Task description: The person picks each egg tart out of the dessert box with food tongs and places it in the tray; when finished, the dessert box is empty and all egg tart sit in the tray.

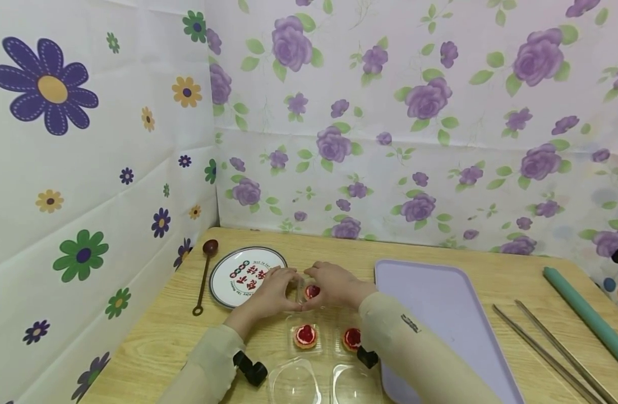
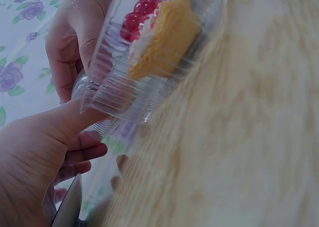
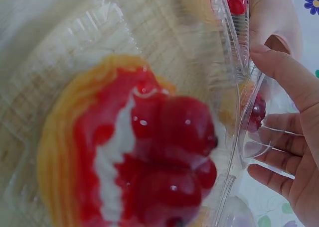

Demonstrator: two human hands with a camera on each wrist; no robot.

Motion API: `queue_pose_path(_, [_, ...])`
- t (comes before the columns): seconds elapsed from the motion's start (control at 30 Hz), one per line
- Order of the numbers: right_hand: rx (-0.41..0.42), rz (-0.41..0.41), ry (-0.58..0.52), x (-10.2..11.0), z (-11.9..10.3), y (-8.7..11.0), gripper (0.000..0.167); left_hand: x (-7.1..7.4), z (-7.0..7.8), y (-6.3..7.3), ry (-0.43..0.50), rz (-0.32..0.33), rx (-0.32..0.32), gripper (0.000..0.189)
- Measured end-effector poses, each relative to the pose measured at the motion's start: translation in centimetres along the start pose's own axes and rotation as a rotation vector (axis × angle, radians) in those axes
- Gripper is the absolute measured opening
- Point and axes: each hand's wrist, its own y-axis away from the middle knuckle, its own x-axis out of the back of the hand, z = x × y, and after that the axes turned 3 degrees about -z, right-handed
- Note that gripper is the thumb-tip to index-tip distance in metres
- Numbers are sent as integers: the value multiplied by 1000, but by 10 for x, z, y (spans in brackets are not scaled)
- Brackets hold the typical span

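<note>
Both hands are around a small clear plastic clamshell box (image 1: 300,287) holding a red-topped cream tart (image 1: 312,292). My left hand (image 1: 270,294) grips its left side, thumb toward the front. My right hand (image 1: 335,286) holds the right side, fingers curved over the clear plastic, as the right wrist view shows. Nearer me, two more boxes with open lids (image 1: 295,384) hold a left tart (image 1: 305,335) and a right tart (image 1: 351,339), the latter partly behind the right sleeve. A berry-topped tart (image 3: 144,157) looms close in the right wrist view.
Left of the hands lies a white plate (image 1: 220,283) with red lettering, and beside it a dark brown spoon (image 1: 204,278). To the right is a lilac tray (image 1: 430,286), partly under the right forearm. Farther right lie long metal tongs (image 1: 546,350) and a green roll (image 1: 586,311).
</note>
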Motion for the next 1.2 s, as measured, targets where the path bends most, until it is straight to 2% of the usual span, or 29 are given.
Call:
queue_pose_path(0.37, [4, -4, 44, 1, -3, -1, 78, 1, 1, 0, 48, 3, -12, 53])
queue_pose_path(0.6, [7, -25, 120, 1, -6, -2, 79, 0, 1, 0, 17, -3, 4, 52])
queue_pose_path(0.8, [0, -34, 177, 1, -9, -2, 77, 0, 2, 1, 19, 8, -12, 51])
queue_pose_path(1.03, [10, -30, 177, 1, -9, -3, 74, 0, 2, 2, 3, 22, -33, 50])
queue_pose_path(1.2, [13, -44, 121, 3, -8, -2, 75, 0, 2, 3, 17, 26, -38, 48])
